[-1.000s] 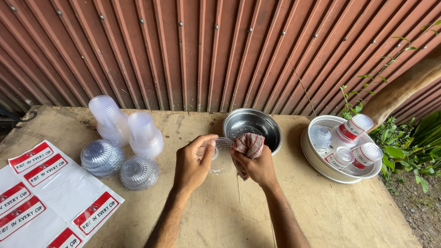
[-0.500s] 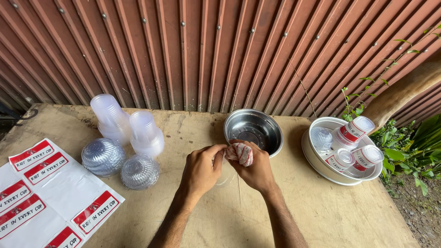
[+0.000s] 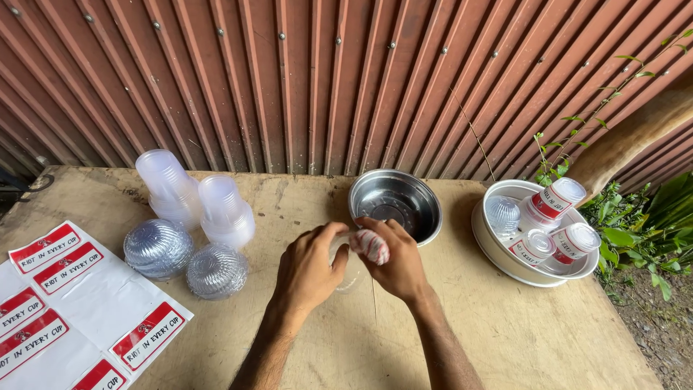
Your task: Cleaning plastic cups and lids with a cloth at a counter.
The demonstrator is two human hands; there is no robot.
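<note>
My left hand (image 3: 307, 271) grips a clear plastic cup (image 3: 346, 278) that is mostly hidden between both hands, above the wooden table (image 3: 505, 332). My right hand (image 3: 397, 263) holds a bunched red-and-white cloth (image 3: 370, 245) pressed against the cup's mouth. The two hands touch each other just in front of an empty steel bowl (image 3: 395, 202).
Two stacks of clear cups (image 3: 195, 198) and two piles of domed lids (image 3: 184, 260) stand at the left. White sheets with red labels (image 3: 72, 303) lie at the front left. A round white tray (image 3: 498, 253) at the right holds labelled cups (image 3: 556, 217). Corrugated red wall behind; plants at the right.
The hands have come together. The cloth, which hung loose beside the cup a second ago, is now bunched up and pushed against the cup's opening.
</note>
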